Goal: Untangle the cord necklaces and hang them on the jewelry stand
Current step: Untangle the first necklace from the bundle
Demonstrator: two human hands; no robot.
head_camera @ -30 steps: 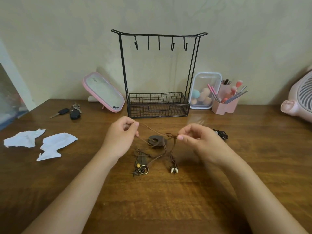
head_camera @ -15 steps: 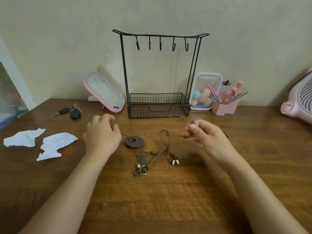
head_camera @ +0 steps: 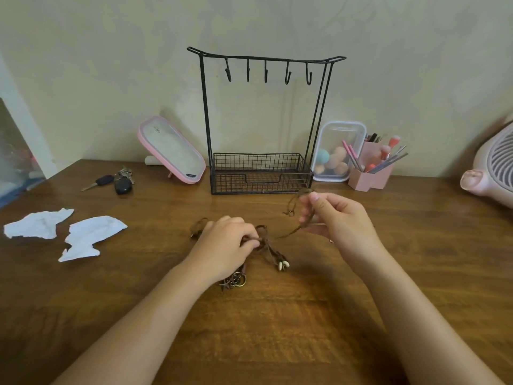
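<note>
The left hand (head_camera: 222, 245) lies low on the table (head_camera: 277, 315), its curled fingers pinching the knot of brown cords (head_camera: 268, 241). The right hand (head_camera: 341, 220), raised just to the right, pinches one strand that runs taut back to the knot and loops over its fingertips. The tangle rests between the hands, with shells (head_camera: 283, 264) at its near right and metal charms (head_camera: 234, 280), partly hidden and perhaps a star and rings, by the left wrist; the stand (head_camera: 230, 182) is upright farther back by the wall (head_camera: 111, 79), well apart from the cords.
</note>
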